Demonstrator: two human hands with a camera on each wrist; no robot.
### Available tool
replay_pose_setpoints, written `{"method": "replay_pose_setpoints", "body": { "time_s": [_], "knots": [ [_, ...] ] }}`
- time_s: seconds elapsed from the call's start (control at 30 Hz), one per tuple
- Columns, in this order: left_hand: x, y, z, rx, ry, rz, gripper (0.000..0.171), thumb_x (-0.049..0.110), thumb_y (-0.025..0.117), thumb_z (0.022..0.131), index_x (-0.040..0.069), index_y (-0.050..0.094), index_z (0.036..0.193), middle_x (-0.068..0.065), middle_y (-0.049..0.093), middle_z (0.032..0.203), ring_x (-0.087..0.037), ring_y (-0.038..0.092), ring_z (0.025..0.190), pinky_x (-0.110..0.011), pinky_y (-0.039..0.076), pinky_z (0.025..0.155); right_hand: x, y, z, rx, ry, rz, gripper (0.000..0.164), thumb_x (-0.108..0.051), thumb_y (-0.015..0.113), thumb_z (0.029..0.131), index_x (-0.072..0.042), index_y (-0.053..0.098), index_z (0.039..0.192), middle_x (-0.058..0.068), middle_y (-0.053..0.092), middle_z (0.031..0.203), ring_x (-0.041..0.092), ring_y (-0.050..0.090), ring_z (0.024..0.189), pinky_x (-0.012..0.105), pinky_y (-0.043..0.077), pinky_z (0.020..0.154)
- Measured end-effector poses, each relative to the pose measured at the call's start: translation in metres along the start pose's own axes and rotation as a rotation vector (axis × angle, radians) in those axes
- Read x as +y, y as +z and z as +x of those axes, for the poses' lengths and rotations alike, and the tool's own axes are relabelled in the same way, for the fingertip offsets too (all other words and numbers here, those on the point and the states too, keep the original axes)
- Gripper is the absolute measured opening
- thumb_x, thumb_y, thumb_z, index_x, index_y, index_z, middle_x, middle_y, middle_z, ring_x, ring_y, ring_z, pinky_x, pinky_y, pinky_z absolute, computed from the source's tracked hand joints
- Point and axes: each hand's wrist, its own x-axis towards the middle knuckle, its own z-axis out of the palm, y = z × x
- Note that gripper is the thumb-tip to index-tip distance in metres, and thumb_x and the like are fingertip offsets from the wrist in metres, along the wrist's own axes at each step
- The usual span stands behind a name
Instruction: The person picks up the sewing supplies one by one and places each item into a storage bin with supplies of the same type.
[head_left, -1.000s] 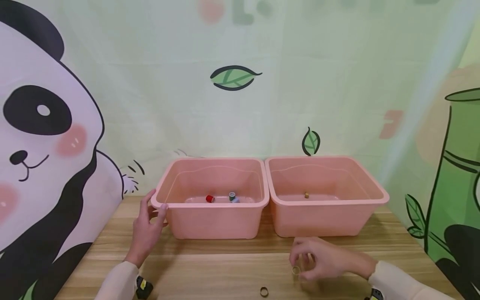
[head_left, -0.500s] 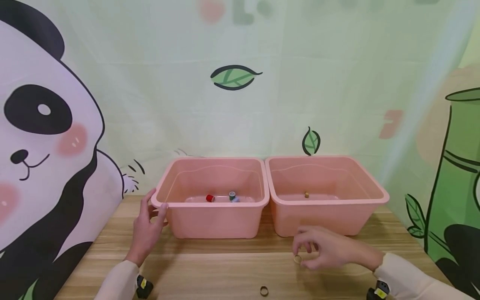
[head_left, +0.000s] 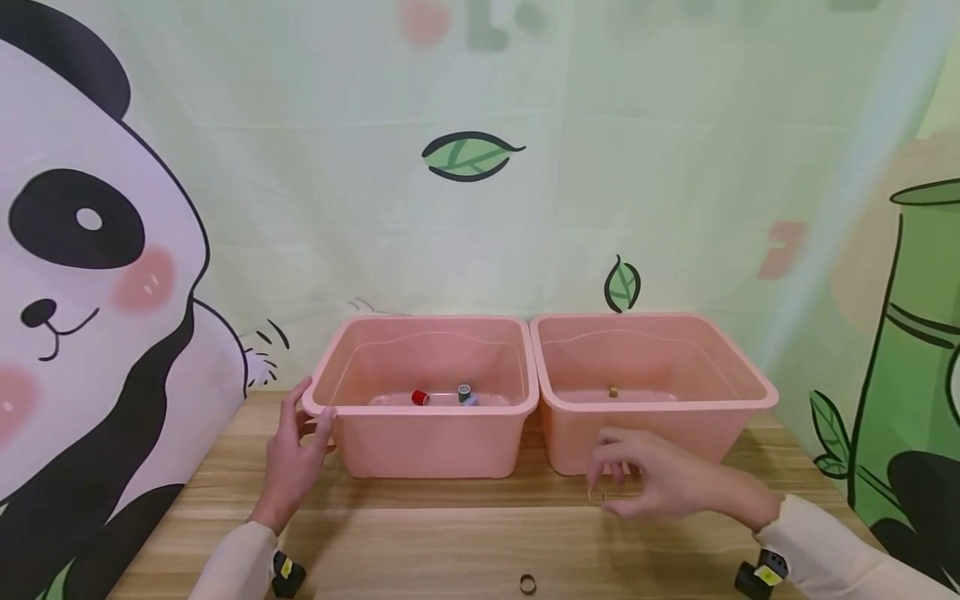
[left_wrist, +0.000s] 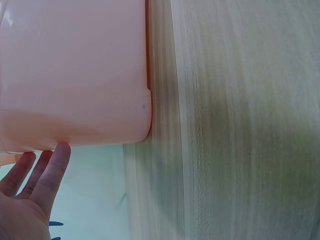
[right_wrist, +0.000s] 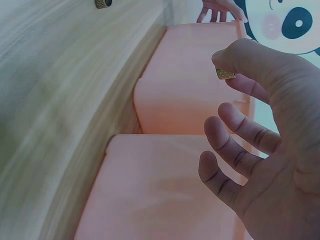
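Ring (right_wrist: 225, 74) noted pinched between thumb and forefinger of our right hand (head_left: 656, 479), before the right bin (head_left: 652, 406); the right-wrist view alone shows us its textured surface. Our left hand (head_left: 295, 457), fingers spread, touches the left bin (head_left: 431, 446), beside the right bin. A second ring (right_wrist: 103, 4) lies nearer us than the right bin. Only the head view reveals a red piece (head_left: 420, 398) in the left bin and a gold piece (head_left: 613, 391) inside the right bin.

A staged tabletop recording spot, whether in a home or a studio cannot be told — a wood-grain table (head_left: 420, 542) before a faintly creased, pale-green backdrop (head_left: 337, 192) printed with a cartoon panda (head_left: 97, 308), leaves (head_left: 467, 163) and bamboo (head_left: 918, 283) — with small black wrist-worn devices (head_left: 287, 577) at either side.
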Motion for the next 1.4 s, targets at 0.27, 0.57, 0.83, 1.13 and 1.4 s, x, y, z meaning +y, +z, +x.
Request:
{"method": "replay_pose_setpoints", "body": {
  "time_s": [0.27, 0.57, 0.83, 1.13, 1.4],
  "knots": [
    [-0.002, 0.0, 0.0, 0.01, 0.018, -0.002, 0.065, 0.044, 0.053, 0.106, 0.028, 0.023, 0.162, -0.022, 0.047, 0.152, -0.04, 0.061, 0.114, -0.045, 0.063, 0.08, -0.005, -0.013, 0.003, 0.04, -0.023, -0.045, 0.027, -0.017, 0.085, 0.083, -0.031, 0.07, 0.101, -0.018, 0.052, 0.093, 0.01, 0.055, 0.074, 0.023, 0.052, 0.058],
    [-0.003, 0.001, -0.001, 0.016, 0.023, 0.006, 0.065, 0.044, 0.053, 0.106, 0.028, 0.023, 0.162, -0.022, 0.047, 0.152, -0.04, 0.061, 0.115, -0.043, 0.064, 0.079, -0.007, -0.022, 0.004, 0.033, 0.017, -0.085, 0.029, -0.017, 0.084, 0.085, -0.037, 0.068, 0.1, -0.018, 0.052, 0.095, 0.008, 0.053, 0.078, 0.022, 0.049, 0.06],
    [-0.005, 0.002, 0.0, 0.02, 0.036, 0.012, 0.065, 0.045, 0.052, 0.106, 0.029, 0.022, 0.162, -0.022, 0.048, 0.151, -0.039, 0.061, 0.113, -0.044, 0.063, 0.079, -0.009, -0.037, 0.011, 0.065, -0.042, -0.149, 0.028, -0.014, 0.08, 0.085, -0.034, 0.068, 0.1, -0.018, 0.051, 0.094, 0.008, 0.052, 0.079, 0.024, 0.049, 0.064],
    [-0.005, 0.001, 0.0, 0.015, 0.033, 0.018, 0.066, 0.046, 0.053, 0.106, 0.031, 0.022, 0.162, -0.021, 0.046, 0.153, -0.039, 0.061, 0.114, -0.046, 0.063, 0.08, -0.006, -0.059, 0.024, 0.072, -0.054, -0.149, 0.025, -0.012, 0.081, 0.086, -0.03, 0.069, 0.096, -0.016, 0.054, 0.092, 0.009, 0.055, 0.074, 0.025, 0.051, 0.057],
    [-0.005, 0.001, 0.001, 0.017, 0.024, 0.008, 0.065, 0.046, 0.053, 0.106, 0.03, 0.023, 0.161, -0.021, 0.047, 0.153, -0.04, 0.061, 0.114, -0.051, 0.062, 0.081, -0.004, -0.078, 0.031, 0.076, 0.016, -0.267, 0.015, -0.019, 0.08, 0.088, -0.029, 0.071, 0.094, -0.012, 0.056, 0.085, 0.008, 0.054, 0.074, 0.023, 0.049, 0.061]
  ]
}}
